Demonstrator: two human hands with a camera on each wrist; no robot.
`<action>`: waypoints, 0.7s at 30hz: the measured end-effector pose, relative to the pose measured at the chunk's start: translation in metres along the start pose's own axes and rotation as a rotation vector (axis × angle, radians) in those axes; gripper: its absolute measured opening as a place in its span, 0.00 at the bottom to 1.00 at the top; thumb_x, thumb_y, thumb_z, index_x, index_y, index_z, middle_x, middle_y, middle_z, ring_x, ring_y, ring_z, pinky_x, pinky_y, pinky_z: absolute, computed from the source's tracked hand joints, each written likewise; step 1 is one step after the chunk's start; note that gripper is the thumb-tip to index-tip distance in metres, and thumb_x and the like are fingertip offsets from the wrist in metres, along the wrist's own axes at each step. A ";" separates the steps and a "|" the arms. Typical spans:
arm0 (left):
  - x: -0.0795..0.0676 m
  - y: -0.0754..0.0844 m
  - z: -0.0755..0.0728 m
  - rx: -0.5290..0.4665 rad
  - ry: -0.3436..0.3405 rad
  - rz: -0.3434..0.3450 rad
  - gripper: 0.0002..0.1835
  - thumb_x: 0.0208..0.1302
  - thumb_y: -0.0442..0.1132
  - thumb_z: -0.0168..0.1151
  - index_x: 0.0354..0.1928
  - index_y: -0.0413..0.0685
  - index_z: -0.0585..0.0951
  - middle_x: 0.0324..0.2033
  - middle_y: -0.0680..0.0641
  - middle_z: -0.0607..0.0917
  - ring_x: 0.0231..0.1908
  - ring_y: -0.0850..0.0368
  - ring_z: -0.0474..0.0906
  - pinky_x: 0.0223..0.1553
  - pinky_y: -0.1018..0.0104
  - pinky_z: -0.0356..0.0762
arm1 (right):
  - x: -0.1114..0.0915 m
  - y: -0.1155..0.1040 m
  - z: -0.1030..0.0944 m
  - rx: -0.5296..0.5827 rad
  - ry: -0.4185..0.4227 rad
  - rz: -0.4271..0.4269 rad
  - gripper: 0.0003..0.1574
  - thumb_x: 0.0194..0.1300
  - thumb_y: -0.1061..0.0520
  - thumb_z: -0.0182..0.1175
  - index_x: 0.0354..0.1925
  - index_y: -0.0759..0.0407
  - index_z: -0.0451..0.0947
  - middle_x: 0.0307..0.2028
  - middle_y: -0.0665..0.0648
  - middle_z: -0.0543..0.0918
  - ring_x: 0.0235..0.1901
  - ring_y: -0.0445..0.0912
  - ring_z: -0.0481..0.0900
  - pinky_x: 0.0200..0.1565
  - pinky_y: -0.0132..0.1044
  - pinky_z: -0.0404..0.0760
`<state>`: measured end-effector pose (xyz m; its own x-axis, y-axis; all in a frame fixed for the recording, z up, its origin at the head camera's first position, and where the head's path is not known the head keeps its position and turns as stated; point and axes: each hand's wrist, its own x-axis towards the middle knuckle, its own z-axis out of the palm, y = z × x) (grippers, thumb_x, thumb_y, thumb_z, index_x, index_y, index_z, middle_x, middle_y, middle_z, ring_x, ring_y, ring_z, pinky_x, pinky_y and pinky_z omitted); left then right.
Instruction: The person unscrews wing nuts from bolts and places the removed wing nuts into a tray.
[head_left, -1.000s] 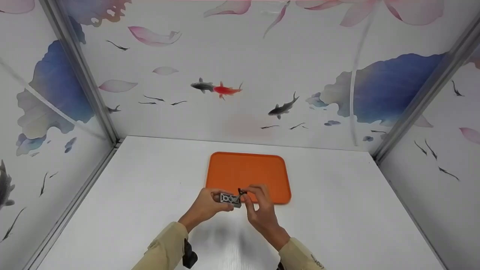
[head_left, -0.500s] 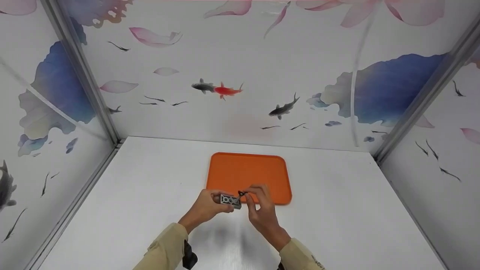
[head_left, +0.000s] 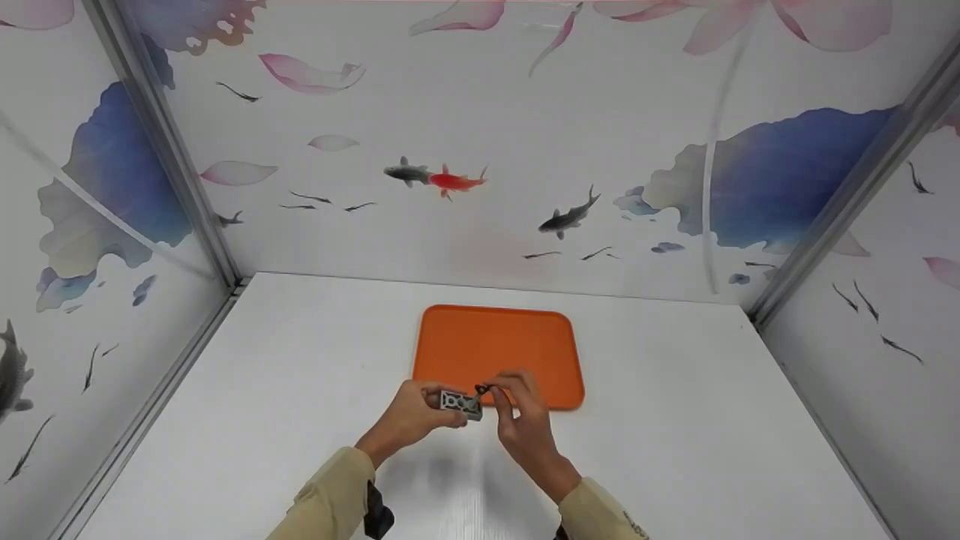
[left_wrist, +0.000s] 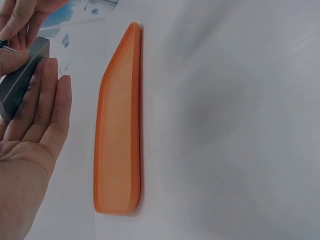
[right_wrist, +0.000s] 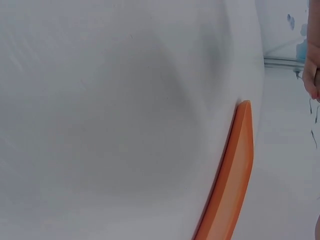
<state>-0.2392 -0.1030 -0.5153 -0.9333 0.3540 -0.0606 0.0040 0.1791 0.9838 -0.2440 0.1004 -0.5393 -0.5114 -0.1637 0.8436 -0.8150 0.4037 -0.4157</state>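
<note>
Above the front edge of the orange tray, my left hand (head_left: 407, 414) grips a small grey rectangular block (head_left: 454, 403) between thumb and fingers. Its upper face has round recesses and a pale rim. My right hand (head_left: 526, 429) pinches a small black-ended piece with a thin shaft (head_left: 481, 389) between thumb and index finger, at the block's right end. Whether the shaft sits inside a hole cannot be made out. In the left wrist view, the grey block (left_wrist: 26, 75) lies along my fingers with the thumb on top. The right wrist view hardly catches the right hand's work.
An orange tray (head_left: 495, 341) lies flat on the white table (head_left: 675, 420), just beyond the hands. White panels printed with fish and petals enclose the table at the back and both sides, with metal posts (head_left: 817, 202) at the corners.
The black end of the small piece has turned and dipped slightly between the right fingertips. Both hands keep nearly the same place, and the block stays in the left hand.
</note>
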 end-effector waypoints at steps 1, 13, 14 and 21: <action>0.000 0.000 0.000 -0.008 -0.005 -0.002 0.20 0.55 0.35 0.72 0.51 0.38 0.84 0.42 0.41 0.90 0.40 0.56 0.88 0.45 0.63 0.88 | 0.001 -0.001 0.000 0.010 0.004 -0.001 0.17 0.60 0.75 0.63 0.44 0.60 0.82 0.40 0.55 0.80 0.42 0.45 0.78 0.43 0.30 0.83; 0.000 0.000 -0.001 -0.022 -0.010 0.001 0.20 0.56 0.34 0.72 0.51 0.38 0.84 0.43 0.41 0.90 0.41 0.55 0.88 0.46 0.63 0.88 | 0.003 -0.004 0.000 0.027 0.012 0.037 0.14 0.62 0.73 0.63 0.44 0.60 0.82 0.40 0.54 0.82 0.43 0.45 0.80 0.45 0.30 0.84; 0.000 0.000 -0.001 -0.019 -0.007 0.002 0.20 0.56 0.35 0.72 0.51 0.38 0.84 0.43 0.41 0.90 0.41 0.55 0.88 0.45 0.64 0.88 | 0.003 -0.004 0.001 0.026 0.015 0.038 0.14 0.61 0.73 0.63 0.44 0.60 0.82 0.41 0.54 0.82 0.43 0.45 0.80 0.45 0.30 0.84; 0.000 0.002 -0.001 -0.016 0.004 0.018 0.20 0.56 0.35 0.72 0.52 0.38 0.84 0.43 0.41 0.90 0.41 0.55 0.88 0.45 0.64 0.88 | 0.003 -0.003 0.002 0.013 0.045 0.035 0.15 0.60 0.72 0.65 0.44 0.61 0.82 0.40 0.55 0.82 0.42 0.45 0.81 0.41 0.36 0.86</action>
<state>-0.2396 -0.1037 -0.5126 -0.9344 0.3537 -0.0422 0.0153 0.1581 0.9873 -0.2430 0.0968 -0.5362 -0.5274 -0.1084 0.8427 -0.8002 0.3969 -0.4497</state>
